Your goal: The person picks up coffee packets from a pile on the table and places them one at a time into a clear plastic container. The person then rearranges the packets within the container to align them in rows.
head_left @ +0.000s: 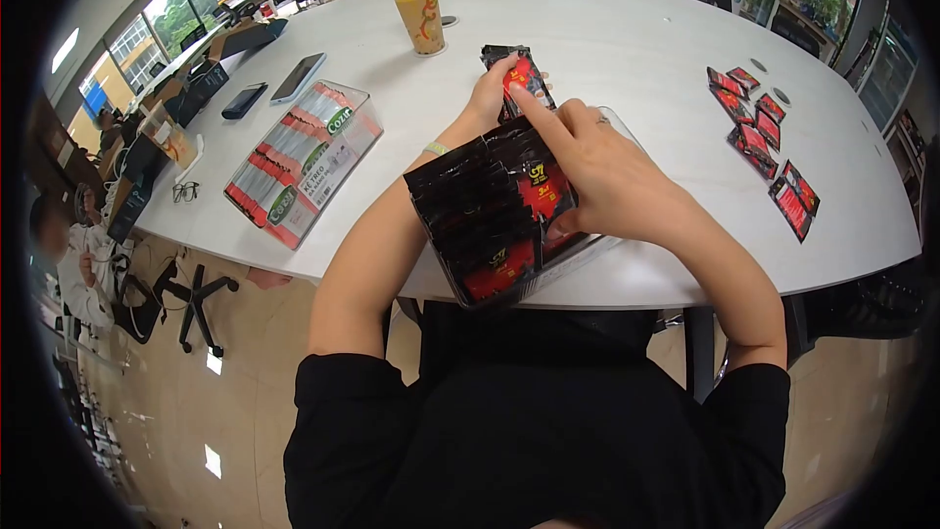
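Note:
A clear plastic box [587, 257] tilts at the table's near edge, packed with black and red G7 coffee sachets [490, 220]. My left hand [492, 90] reaches past the box and is closed around a small stack of the same sachets [522, 71]. Over the right end of the box, my right hand [612, 171] has its thumb against the packed sachets. Its index finger stretches up toward the stack in my left hand. The right hand's other fingertips are partly hidden.
More loose sachets [754, 142] lie in a row on the white table [646, 59] at right. A Cozir box of sticks [308, 162], two phones [299, 76], glasses [185, 193] and a drink cup [418, 10] stand left and ahead. Another person [88, 264] sits far left.

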`<action>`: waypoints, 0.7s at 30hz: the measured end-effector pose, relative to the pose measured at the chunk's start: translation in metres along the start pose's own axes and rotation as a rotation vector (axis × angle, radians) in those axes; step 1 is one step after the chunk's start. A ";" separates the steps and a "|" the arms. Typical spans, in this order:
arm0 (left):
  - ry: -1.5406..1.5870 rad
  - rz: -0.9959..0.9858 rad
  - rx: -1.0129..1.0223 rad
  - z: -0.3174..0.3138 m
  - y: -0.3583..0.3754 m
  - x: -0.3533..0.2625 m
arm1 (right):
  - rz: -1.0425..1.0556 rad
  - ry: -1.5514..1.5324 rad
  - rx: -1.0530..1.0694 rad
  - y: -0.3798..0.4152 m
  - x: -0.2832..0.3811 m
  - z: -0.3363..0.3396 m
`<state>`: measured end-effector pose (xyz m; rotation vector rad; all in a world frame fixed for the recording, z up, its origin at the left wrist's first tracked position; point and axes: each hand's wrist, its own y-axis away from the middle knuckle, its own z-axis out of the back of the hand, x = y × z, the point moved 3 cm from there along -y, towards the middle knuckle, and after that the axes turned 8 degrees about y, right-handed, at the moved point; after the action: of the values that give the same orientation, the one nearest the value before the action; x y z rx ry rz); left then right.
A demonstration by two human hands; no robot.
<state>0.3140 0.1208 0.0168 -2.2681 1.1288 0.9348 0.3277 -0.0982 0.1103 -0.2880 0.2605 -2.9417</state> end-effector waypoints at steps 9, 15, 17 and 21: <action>0.002 0.086 -0.036 -0.004 0.003 0.001 | 0.256 0.125 -0.172 -0.013 0.002 -0.004; -0.019 0.084 -0.012 0.000 0.005 0.000 | 0.365 -0.001 -0.171 -0.015 -0.005 -0.010; -0.078 0.056 -0.027 0.003 0.003 -0.001 | 0.408 -0.149 -0.198 -0.013 -0.005 -0.007; 0.011 0.064 -0.029 -0.006 0.009 0.001 | 0.278 -0.047 -0.293 -0.006 0.002 -0.007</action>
<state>0.3092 0.1118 0.0193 -2.2742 1.2069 0.9703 0.3232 -0.0921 0.1054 -0.3299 0.6698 -2.6151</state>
